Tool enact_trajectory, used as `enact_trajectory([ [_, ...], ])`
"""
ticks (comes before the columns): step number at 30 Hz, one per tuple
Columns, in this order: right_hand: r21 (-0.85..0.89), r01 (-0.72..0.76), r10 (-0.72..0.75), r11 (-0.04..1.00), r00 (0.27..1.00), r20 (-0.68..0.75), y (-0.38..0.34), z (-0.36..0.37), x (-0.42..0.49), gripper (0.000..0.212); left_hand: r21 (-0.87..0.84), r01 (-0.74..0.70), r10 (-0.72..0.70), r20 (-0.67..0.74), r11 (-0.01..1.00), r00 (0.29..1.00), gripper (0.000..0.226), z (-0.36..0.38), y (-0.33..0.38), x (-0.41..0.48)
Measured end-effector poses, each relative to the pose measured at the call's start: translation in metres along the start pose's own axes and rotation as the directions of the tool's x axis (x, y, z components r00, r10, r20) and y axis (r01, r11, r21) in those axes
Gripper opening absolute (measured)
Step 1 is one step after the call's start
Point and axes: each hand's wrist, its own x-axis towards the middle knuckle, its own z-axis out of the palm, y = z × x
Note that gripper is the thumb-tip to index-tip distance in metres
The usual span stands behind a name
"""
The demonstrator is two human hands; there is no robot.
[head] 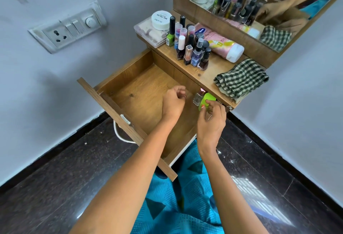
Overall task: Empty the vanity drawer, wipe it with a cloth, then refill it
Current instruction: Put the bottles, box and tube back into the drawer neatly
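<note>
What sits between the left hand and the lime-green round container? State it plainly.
A small clear glass bottle stands between the left hand and the lime-green round container gripped by the right hand, head view.
</note>
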Motion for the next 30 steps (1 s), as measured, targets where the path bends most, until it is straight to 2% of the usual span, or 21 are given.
enact_trajectory([
  [3, 0.056, 0.037, -0.039, 0.998, 0.999, 0.021, -0.023, -0.003, 0.017, 0.016, -0.043, -0.128, 0.123, -0.099, 0.991, 0.987, 0.027, -0.013, 0.016, 0.001],
  [6, 0.115, 0.12, -0.121, 0.986, 0.993, 0.003, -0.045, -0.006, 0.044, 0.019, -0.065, -0.3, 0.282, -0.202, 0.952, 0.938, 0.024, -0.022, 0.042, 0.007],
  [10, 0.082, 0.242, -0.241, 0.967, 0.97, -0.022, -0.06, -0.002, 0.082, 0.028, 0.02, -0.444, 0.438, -0.215, 0.896, 0.873, 0.031, -0.026, 0.077, 0.02],
  [15, -0.022, 0.275, -0.273, 0.961, 0.96, 0.065, -0.062, 0.007, 0.109, 0.035, 0.206, -0.5, 0.532, -0.146, 0.841, 0.834, 0.042, -0.021, 0.094, 0.037],
  [20, -0.07, 0.256, -0.246, 0.964, 0.962, 0.119, -0.061, 0.011, 0.114, 0.029, 0.274, -0.475, 0.517, -0.104, 0.836, 0.85, 0.036, -0.017, 0.096, 0.042],
  [25, -0.002, 0.219, -0.217, 0.976, 0.969, 0.119, -0.06, 0.011, 0.119, 0.019, 0.263, -0.487, 0.527, -0.109, 0.833, 0.843, 0.02, -0.015, 0.097, 0.043],
  [30, 0.045, 0.213, -0.217, 0.976, 0.966, 0.142, -0.061, 0.004, 0.12, 0.022, 0.227, -0.492, 0.525, -0.118, 0.841, 0.843, 0.018, -0.015, 0.095, 0.039],
])
